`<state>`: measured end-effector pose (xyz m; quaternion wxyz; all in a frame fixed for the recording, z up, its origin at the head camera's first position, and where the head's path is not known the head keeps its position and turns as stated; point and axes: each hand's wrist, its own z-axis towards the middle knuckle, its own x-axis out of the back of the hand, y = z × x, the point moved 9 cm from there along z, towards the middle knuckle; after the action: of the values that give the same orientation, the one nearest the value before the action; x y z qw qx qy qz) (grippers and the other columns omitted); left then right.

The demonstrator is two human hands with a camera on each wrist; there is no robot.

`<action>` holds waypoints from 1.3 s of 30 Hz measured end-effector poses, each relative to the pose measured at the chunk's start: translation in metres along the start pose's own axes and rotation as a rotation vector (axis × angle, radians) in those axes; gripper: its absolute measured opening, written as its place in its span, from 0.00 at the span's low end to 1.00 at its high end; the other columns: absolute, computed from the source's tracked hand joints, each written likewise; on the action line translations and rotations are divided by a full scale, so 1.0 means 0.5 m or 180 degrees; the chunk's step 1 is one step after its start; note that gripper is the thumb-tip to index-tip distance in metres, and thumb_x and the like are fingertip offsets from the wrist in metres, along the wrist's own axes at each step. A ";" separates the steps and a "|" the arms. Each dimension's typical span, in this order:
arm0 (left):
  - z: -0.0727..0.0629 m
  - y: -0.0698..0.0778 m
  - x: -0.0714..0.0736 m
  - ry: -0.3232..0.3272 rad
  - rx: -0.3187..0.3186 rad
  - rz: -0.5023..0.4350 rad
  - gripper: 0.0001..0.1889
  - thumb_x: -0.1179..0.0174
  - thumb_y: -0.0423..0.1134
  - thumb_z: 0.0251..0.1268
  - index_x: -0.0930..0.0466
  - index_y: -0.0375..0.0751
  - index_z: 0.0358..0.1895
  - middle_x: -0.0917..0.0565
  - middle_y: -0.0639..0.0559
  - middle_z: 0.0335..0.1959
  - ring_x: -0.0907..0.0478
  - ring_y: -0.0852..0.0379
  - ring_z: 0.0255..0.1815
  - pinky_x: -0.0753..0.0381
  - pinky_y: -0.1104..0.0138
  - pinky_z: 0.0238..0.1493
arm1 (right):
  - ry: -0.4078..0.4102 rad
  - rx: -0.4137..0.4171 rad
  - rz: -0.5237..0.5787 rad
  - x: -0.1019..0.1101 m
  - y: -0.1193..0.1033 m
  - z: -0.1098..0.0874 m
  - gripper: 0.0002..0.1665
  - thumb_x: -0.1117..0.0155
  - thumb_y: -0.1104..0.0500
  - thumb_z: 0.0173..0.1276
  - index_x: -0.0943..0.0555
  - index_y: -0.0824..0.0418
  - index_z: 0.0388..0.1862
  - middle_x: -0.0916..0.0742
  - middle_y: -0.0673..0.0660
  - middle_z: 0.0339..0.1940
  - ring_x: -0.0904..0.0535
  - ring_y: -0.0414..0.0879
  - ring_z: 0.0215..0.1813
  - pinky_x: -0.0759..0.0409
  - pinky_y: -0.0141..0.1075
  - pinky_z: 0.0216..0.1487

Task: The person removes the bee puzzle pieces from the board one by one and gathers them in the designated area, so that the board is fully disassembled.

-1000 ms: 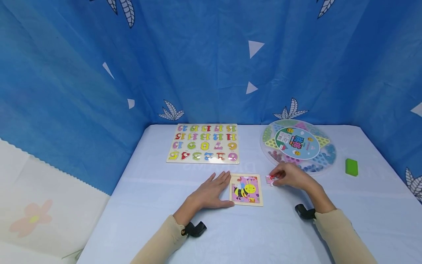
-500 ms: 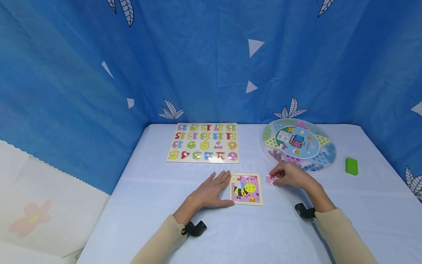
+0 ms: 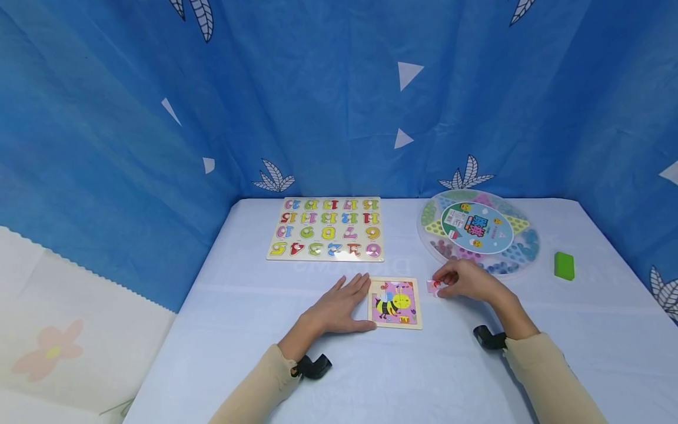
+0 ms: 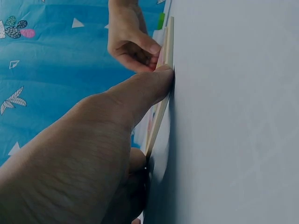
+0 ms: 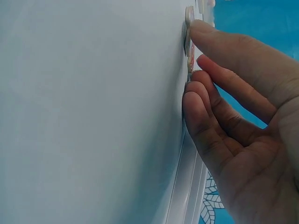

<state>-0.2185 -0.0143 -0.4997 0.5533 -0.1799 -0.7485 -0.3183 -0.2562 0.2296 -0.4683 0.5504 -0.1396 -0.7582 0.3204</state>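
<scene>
A small square wooden jigsaw puzzle [image 3: 395, 303] with a bee picture lies flat near the middle of the table. My left hand [image 3: 337, 307] rests along its left side, fingers straight, the fingertips at the upper left corner and the thumb at the lower left. The left wrist view shows that thumb touching the edge of the puzzle's frame [image 4: 158, 122]. Just right of the puzzle, my right hand [image 3: 465, 281] pinches a pink puzzle piece [image 3: 431, 287] with a red mark, low at the table. Thumb and fingertips hide part of this piece [image 5: 188, 21].
A wooden number board [image 3: 328, 229] lies behind the puzzle to the left. At the back right is a round clear game box [image 3: 479, 227] with coloured beads, close beyond my right hand. A green block [image 3: 564, 266] sits farther right. Behind the table hangs a blue curtain [image 3: 328, 100].
</scene>
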 end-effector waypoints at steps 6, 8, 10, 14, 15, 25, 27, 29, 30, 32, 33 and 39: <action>0.000 -0.002 0.000 -0.0001 0.0005 -0.0007 0.52 0.50 0.73 0.60 0.55 0.44 0.79 0.56 0.56 0.81 0.61 0.58 0.82 0.60 0.56 0.82 | 0.0010 0.0026 0.0056 -0.001 -0.001 0.002 0.19 0.23 0.60 0.53 0.14 0.62 0.44 0.13 0.53 0.39 0.24 0.45 0.37 0.21 0.27 0.37; -0.002 -0.001 0.000 0.0002 0.0004 -0.0014 0.52 0.50 0.73 0.60 0.55 0.44 0.79 0.56 0.55 0.81 0.61 0.58 0.82 0.60 0.56 0.82 | 0.0015 0.0027 0.0075 -0.002 -0.001 0.003 0.19 0.23 0.60 0.53 0.15 0.63 0.44 0.13 0.54 0.38 0.24 0.44 0.37 0.21 0.27 0.36; -0.003 -0.001 0.000 0.0000 0.0003 -0.0024 0.52 0.50 0.72 0.60 0.55 0.44 0.79 0.56 0.55 0.81 0.60 0.58 0.82 0.60 0.56 0.82 | 0.0023 -0.0004 0.0088 -0.003 -0.001 0.003 0.19 0.23 0.60 0.53 0.15 0.62 0.44 0.13 0.53 0.38 0.24 0.44 0.37 0.21 0.27 0.36; -0.004 -0.001 -0.001 -0.0006 0.0019 -0.0037 0.52 0.50 0.72 0.60 0.55 0.44 0.79 0.55 0.56 0.81 0.60 0.58 0.82 0.60 0.56 0.82 | 0.0034 0.0011 0.0090 -0.004 -0.012 0.003 0.19 0.23 0.59 0.53 0.15 0.63 0.44 0.13 0.53 0.37 0.24 0.43 0.36 0.21 0.26 0.36; -0.004 -0.001 -0.001 -0.0008 0.0023 -0.0042 0.52 0.50 0.72 0.60 0.55 0.44 0.79 0.55 0.55 0.81 0.60 0.58 0.82 0.60 0.56 0.82 | 0.0026 0.0028 0.0104 -0.005 -0.016 0.003 0.19 0.23 0.59 0.53 0.15 0.63 0.44 0.13 0.53 0.36 0.24 0.43 0.35 0.21 0.26 0.35; -0.004 0.001 -0.001 0.0013 0.0022 -0.0028 0.52 0.50 0.73 0.59 0.55 0.44 0.79 0.56 0.56 0.81 0.60 0.58 0.82 0.59 0.56 0.82 | -0.0060 0.0202 0.0164 -0.023 -0.058 0.020 0.20 0.23 0.58 0.54 0.15 0.63 0.46 0.15 0.54 0.35 0.25 0.43 0.36 0.21 0.27 0.35; -0.004 0.002 -0.001 0.0014 0.0024 -0.0031 0.52 0.50 0.72 0.59 0.55 0.44 0.79 0.56 0.56 0.81 0.60 0.58 0.82 0.59 0.56 0.82 | -0.0057 0.0241 0.0152 -0.027 -0.067 0.024 0.20 0.23 0.57 0.54 0.15 0.62 0.45 0.15 0.53 0.35 0.25 0.43 0.36 0.21 0.26 0.36; -0.004 0.002 -0.001 0.0006 0.0031 -0.0035 0.52 0.49 0.72 0.59 0.55 0.44 0.79 0.56 0.56 0.81 0.60 0.58 0.82 0.59 0.56 0.82 | -0.0065 0.0292 0.0138 -0.031 -0.078 0.030 0.20 0.23 0.57 0.54 0.15 0.61 0.45 0.15 0.53 0.35 0.25 0.43 0.36 0.22 0.27 0.36; -0.004 0.002 -0.001 0.0001 0.0036 -0.0031 0.52 0.49 0.72 0.59 0.55 0.44 0.79 0.56 0.56 0.81 0.60 0.58 0.82 0.59 0.56 0.82 | -0.0067 0.0301 0.0130 -0.033 -0.083 0.032 0.20 0.23 0.56 0.54 0.15 0.61 0.45 0.15 0.53 0.35 0.26 0.43 0.36 0.22 0.27 0.36; -0.004 0.001 -0.001 -0.0011 0.0045 -0.0034 0.52 0.50 0.72 0.59 0.55 0.44 0.79 0.56 0.56 0.81 0.61 0.58 0.82 0.59 0.56 0.82 | -0.0074 0.0297 0.0132 -0.037 -0.091 0.037 0.20 0.23 0.56 0.54 0.15 0.60 0.46 0.15 0.52 0.35 0.26 0.44 0.37 0.22 0.28 0.37; -0.004 0.001 -0.001 -0.0014 0.0047 -0.0030 0.52 0.50 0.73 0.59 0.55 0.44 0.79 0.56 0.56 0.81 0.61 0.58 0.82 0.59 0.56 0.82 | -0.0076 0.0302 0.0129 -0.038 -0.097 0.039 0.20 0.23 0.56 0.54 0.15 0.60 0.46 0.15 0.52 0.36 0.26 0.44 0.37 0.22 0.28 0.38; -0.004 0.004 0.002 -0.0004 0.0023 -0.0014 0.52 0.50 0.73 0.60 0.55 0.44 0.79 0.56 0.56 0.81 0.61 0.58 0.82 0.59 0.56 0.81 | -0.0167 0.0312 0.0189 -0.053 -0.126 0.050 0.21 0.23 0.57 0.54 0.15 0.61 0.47 0.15 0.51 0.37 0.24 0.44 0.38 0.21 0.30 0.41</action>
<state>-0.2164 -0.0144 -0.4978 0.5528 -0.1765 -0.7503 -0.3168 -0.2608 0.1585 -0.4525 0.5267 -0.1264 -0.7514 0.3768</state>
